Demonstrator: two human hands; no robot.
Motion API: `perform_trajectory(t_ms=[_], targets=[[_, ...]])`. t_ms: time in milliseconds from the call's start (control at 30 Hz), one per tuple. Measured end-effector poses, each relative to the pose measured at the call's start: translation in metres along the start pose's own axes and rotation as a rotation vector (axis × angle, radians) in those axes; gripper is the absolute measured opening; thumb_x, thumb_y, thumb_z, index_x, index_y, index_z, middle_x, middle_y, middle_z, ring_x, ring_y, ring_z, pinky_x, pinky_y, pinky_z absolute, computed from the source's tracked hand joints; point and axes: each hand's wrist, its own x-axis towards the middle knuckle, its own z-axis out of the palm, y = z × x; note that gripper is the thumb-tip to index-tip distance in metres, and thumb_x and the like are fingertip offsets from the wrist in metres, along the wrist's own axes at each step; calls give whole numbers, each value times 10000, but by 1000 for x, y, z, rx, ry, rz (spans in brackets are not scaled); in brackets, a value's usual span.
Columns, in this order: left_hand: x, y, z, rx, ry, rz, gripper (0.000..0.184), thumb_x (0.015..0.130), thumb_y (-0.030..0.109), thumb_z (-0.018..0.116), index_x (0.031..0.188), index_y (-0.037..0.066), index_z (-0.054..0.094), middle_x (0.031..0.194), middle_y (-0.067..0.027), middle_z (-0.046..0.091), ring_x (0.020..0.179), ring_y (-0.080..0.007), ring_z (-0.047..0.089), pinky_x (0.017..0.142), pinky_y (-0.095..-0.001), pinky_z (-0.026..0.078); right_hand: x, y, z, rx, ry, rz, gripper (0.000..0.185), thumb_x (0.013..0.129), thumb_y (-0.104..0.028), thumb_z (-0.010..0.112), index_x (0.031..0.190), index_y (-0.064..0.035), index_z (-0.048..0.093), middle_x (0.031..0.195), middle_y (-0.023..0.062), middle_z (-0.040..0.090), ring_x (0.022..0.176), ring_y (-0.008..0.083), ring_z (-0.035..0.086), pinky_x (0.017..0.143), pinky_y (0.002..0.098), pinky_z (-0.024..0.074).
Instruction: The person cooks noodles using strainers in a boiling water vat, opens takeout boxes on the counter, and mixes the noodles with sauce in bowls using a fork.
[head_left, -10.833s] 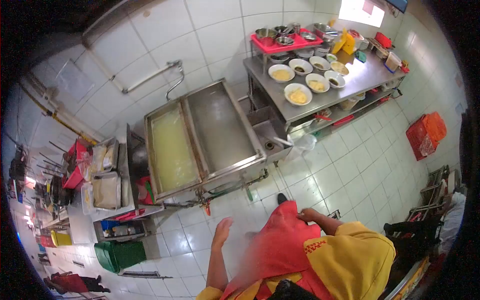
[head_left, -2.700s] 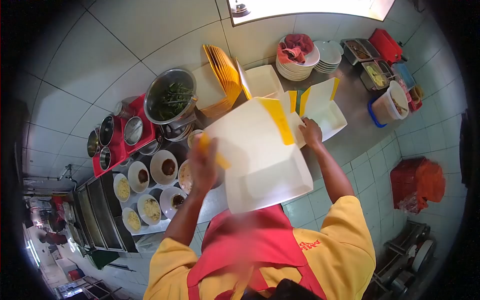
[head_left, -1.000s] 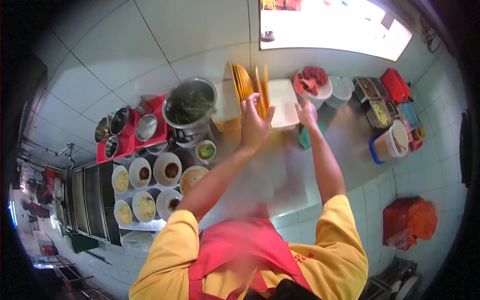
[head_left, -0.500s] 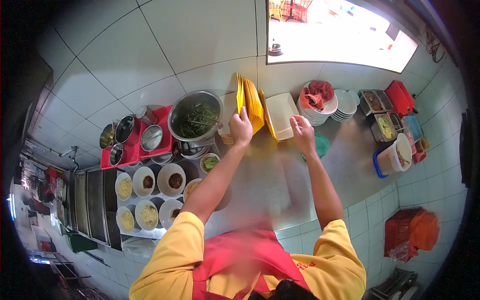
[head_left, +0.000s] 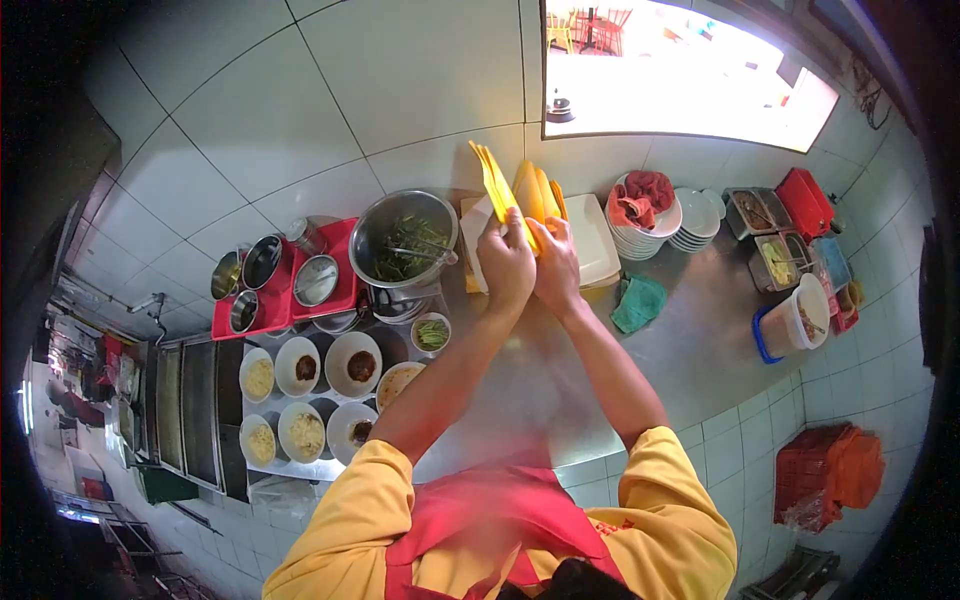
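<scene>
Both hands meet over the back of the steel counter, at the yellow flaps of a stack of white takeaway boxes (head_left: pixel 597 240). My left hand (head_left: pixel 507 260) is closed on several yellow flaps (head_left: pixel 492 180), which tilt to the left. Just beside it, my right hand (head_left: pixel 556 262) has its fingers bent at the other yellow flaps (head_left: pixel 538 192); what those fingers pinch is partly hidden. A metal bowl of green leaves (head_left: pixel 403 240) stands left of the boxes. The green cloth (head_left: pixel 638 303) lies to the right of my right hand.
Several white bowls with noodles or dark sauce (head_left: pixel 352 364) stand at the left, below a red tray (head_left: pixel 340 262) of metal pots. Stacked plates with a red cloth (head_left: pixel 641 203), metal food containers (head_left: pixel 752 213) and a plastic tub (head_left: pixel 793 315) are to the right.
Half a second ago my hands were apart; my right hand has moved left to the yellow flaps beside my left hand. Earlier, an open box was held up, with other open boxes behind it.
</scene>
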Motion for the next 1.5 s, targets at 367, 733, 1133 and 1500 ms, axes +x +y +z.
perform_trajectory(t_ms=[367,733,1133,1500], targets=[[-35,-13,-88,54,-488,36,572,948,320,537,1376,-11,355,1375,-166,426,1281,-250,396,1030,-364,339,-57,34,-108,846,-162,479,219,911,-100,605,1115,-20,594,962,14,637,838,59,571,708,222,470],[-120,-90,-65,-711,-718,-892,399,1010,355,389,1207,36,523,1067,-46,628,950,-146,618,837,-304,502,-177,95,-99,839,-6,712,238,959,-195,546,1082,3,594,970,22,627,877,86,580,774,232,463],[-106,-130,-55,-348,-533,-622,232,935,242,590,946,19,651,836,7,644,709,-50,558,637,-230,449,-196,238,-190,554,375,712,344,976,-291,504,1191,-25,537,993,18,631,905,114,591,809,262,474],[-129,-140,-50,-390,-640,-707,214,913,249,623,940,40,659,802,28,628,680,-44,554,619,-224,462,-139,68,-117,-65,53,91,575,738,-131,756,1257,-52,523,1274,162,535,1166,321,522,978,409,422]])
